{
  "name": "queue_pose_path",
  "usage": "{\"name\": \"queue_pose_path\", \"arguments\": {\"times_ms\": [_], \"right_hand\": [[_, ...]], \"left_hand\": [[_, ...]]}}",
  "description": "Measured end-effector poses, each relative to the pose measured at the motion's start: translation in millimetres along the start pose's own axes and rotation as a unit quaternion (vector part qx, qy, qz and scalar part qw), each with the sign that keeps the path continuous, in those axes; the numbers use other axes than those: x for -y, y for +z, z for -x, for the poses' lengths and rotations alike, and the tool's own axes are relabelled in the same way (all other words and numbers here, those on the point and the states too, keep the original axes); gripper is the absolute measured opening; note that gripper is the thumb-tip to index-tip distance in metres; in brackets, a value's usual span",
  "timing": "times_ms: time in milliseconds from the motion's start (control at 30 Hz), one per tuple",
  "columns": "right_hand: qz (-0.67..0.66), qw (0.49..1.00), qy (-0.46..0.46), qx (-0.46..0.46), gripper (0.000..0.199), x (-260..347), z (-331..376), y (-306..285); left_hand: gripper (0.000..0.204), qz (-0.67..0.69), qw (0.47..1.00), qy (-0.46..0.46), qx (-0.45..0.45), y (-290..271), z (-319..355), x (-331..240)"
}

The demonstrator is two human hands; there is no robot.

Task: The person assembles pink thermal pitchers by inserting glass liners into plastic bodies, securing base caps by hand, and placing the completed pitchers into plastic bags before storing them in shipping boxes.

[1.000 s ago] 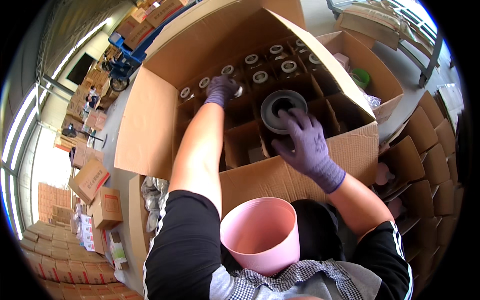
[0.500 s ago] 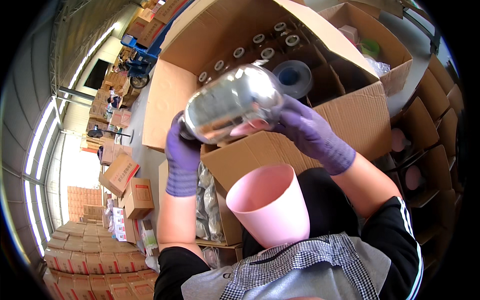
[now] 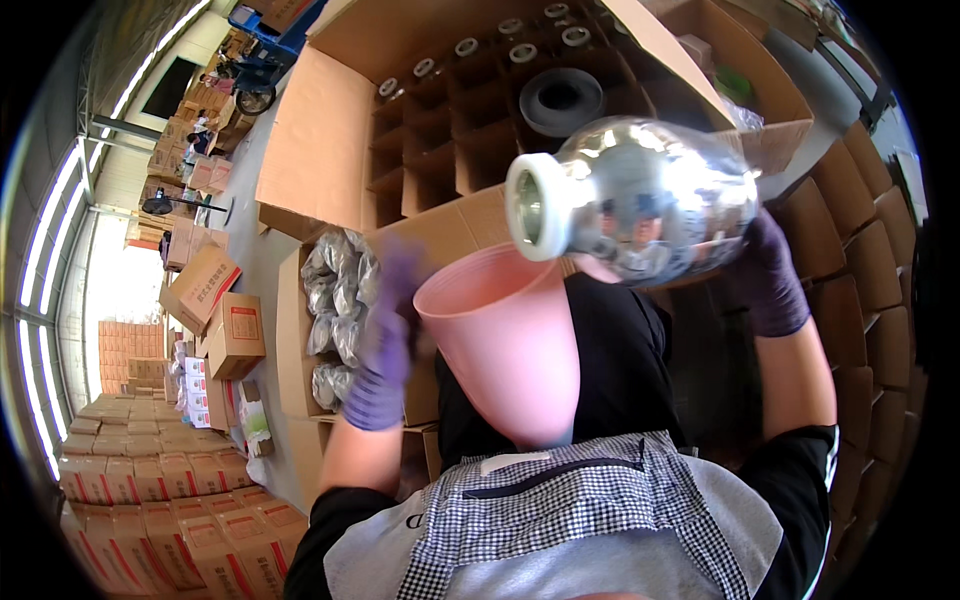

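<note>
A silvered glass flask liner (image 3: 665,205) lies on its side in the air, its white-rimmed mouth to the left, above and right of the pink shell. My right hand (image 3: 772,275), in a purple knit glove, is closed on its rounded right end; the liner hides some of the fingers. The pink tapered flask shell (image 3: 505,345) stands tilted between my thighs, wide opening upward. Just left of that shell is my left hand (image 3: 392,320), gloved in purple too. Motion smears its fingers, so their grip is unclear.
Ahead stands an open carton (image 3: 310,150) with cardboard dividers, several glass liners (image 3: 522,54) and a grey ring (image 3: 533,112). Left of my knees, another box holds several plastic-wrapped silvery pieces (image 3: 335,290). Cartons (image 3: 848,210) crowd the right side; a further open box (image 3: 785,130) sits far right.
The liner has swung right, its mouth now showing beside the shell's opening. My left hand has let go of it and dropped beside the shell; my right hand still holds it.
</note>
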State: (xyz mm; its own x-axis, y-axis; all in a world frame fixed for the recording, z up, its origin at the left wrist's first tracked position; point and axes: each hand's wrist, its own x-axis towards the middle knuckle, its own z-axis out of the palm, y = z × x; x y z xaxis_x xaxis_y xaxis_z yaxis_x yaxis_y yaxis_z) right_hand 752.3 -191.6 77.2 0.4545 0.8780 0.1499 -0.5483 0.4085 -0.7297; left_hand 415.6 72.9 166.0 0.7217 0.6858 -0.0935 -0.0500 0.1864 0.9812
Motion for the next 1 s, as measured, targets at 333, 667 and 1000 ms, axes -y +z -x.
{"name": "queue_pose_path", "arguments": {"times_ms": [333, 667, 1000], "right_hand": [[0.326, 0.927, 0.127, -0.137, 0.114, 71.0, 96.5, -51.9], [0.213, 0.938, 0.265, -0.061, 0.118, -47.0, 134.3, -14.3], [-0.051, 0.955, 0.258, -0.136, 0.069, -41.5, 170.1, 41.7]], "left_hand": [[0.144, -0.494, 0.818, 0.126, 0.265, 115.3, 40.2, 29.0], [0.096, -0.296, 0.939, -0.148, 0.089, 25.8, 84.7, 11.8], [0.095, -0.105, 0.978, -0.181, -0.019, 42.6, 119.2, 23.6]]}}
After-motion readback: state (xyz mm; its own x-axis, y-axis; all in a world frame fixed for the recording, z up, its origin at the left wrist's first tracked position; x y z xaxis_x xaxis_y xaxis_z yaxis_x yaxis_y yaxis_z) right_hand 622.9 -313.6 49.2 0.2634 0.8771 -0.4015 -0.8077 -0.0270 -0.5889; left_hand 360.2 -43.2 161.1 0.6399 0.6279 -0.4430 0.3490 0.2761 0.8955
